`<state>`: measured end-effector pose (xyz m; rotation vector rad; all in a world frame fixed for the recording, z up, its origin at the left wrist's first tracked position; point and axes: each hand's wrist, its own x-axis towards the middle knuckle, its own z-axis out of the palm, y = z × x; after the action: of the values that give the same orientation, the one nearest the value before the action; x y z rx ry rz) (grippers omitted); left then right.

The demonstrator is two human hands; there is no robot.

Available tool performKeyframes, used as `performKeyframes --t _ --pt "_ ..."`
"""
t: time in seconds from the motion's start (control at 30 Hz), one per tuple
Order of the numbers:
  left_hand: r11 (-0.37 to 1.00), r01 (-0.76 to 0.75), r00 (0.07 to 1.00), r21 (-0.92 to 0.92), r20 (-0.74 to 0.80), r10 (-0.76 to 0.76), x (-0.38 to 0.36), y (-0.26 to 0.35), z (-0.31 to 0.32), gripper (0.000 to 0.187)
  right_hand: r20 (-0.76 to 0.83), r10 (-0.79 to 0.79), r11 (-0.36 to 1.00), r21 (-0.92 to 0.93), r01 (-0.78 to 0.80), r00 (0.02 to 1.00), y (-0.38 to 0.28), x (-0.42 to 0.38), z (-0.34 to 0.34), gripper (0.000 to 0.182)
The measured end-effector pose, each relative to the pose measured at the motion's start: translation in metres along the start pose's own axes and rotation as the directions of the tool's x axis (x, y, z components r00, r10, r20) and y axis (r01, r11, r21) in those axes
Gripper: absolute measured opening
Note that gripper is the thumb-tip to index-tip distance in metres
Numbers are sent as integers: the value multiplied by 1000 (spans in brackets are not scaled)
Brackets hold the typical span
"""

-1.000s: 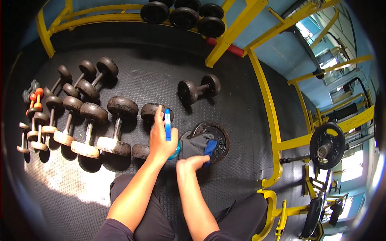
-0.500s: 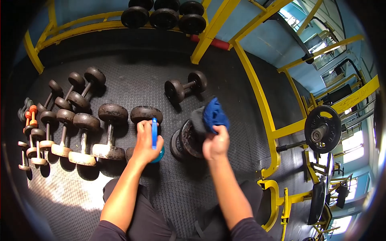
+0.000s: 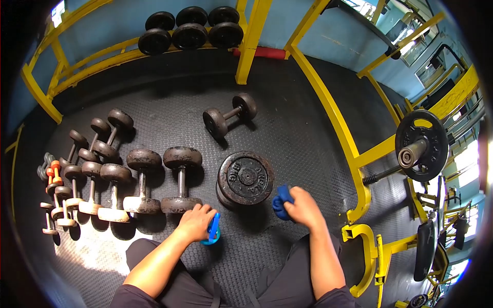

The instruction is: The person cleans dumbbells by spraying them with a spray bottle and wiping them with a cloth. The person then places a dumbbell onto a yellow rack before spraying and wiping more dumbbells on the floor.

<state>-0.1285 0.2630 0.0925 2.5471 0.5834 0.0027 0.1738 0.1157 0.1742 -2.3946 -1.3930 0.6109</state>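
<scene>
While the left hand [image 3: 194,222] is curling its fingers around a small blue plastic spray bottle [image 3: 211,233] on the black rubber floor mat [image 3: 287,133], the right hand [image 3: 304,207] is bunching a soft blue cloth [image 3: 281,201] in a closed grip, just right of the round dark iron weight plate [image 3: 245,178] standing on end on the mat. That plate is looking heavy, stiff and rough; its rim seems the surest hold. The cloth is limp and light.

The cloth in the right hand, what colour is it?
Blue; the cloth is bunched in the right hand, shown in the head view.
</scene>
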Motion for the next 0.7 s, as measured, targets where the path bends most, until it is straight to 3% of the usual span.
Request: performKeyframes --t 0.03,0.07,0.1,0.17,0.23,0.27,0.3,0.33,0.37,0.43,0.47,0.5,0.57,0.6,0.63,0.7 --pt "994 67 985 84 151 -79 -3 1 5 56 34 -142 988 -51 144 989 10 0 17 27" --pt "994 96 966 52 238 -106 -5 -7 18 59 64 -159 986 -38 162 985 2 0 26 36" --pt "993 99 961 68 251 -113 -13 -19 31 59 -40 -236 970 -75 232 971 -7 0 37 37" --pt "994 71 956 -87 291 -43 -23 -40 46 59 9 -261 955 -145 260 965 -34 -2 37 45" --pt "987 144 916 -66 386 -108 -25 -37 34 59 -103 -437 889 -200 412 893 -23 1 69 62" --pt "976 195 904 -102 404 -138 -28 -40 33 57 -21 -436 886 -186 425 900 -32 -2 67 70" --pt "959 248 892 -138 419 -170 -30 -43 32 55 8 -448 868 -236 437 894 -32 1 78 72" --pt "934 320 859 -161 466 -214 -28 -47 32 72 -21 -464 852 -284 440 886 -31 5 88 68" --pt "933 325 856 -153 466 -222 -28 -45 25 72 -47 -480 834 -333 440 876 -32 9 95 64" --pt "935 353 819 19 478 -319 -30 -39 9 83 -77 -491 829 -348 438 868 -32 14 104 62" --pt "896 440 753 67 516 -408 -24 -25 -9 81 -102 -496 824 -368 431 862 -32 16 108 59" --pt "894 442 752 68 515 -411 -22 -22 -17 81 -102 -498 824 -366 433 861 -30 19 113 59" --pt "892 423 772 158 452 -446 -21 -20 -28 63 -217 -549 800 -417 432 807 -26 28 126 54" --pt "897 427 827 114 352 -439 -19 -14 -31 52 -218 -551 800 -414 435 806 -25 32 131 54" --pt "894 432 824 117 352 -445 -13 -14 -28 52 -274 -567 787 -457 414 777 -26 35 135 50" --pt "872 398 917 -285 85 -390 6 -18 -9 45 -323 -588 774 -492 399 741 -27 38 143 47"
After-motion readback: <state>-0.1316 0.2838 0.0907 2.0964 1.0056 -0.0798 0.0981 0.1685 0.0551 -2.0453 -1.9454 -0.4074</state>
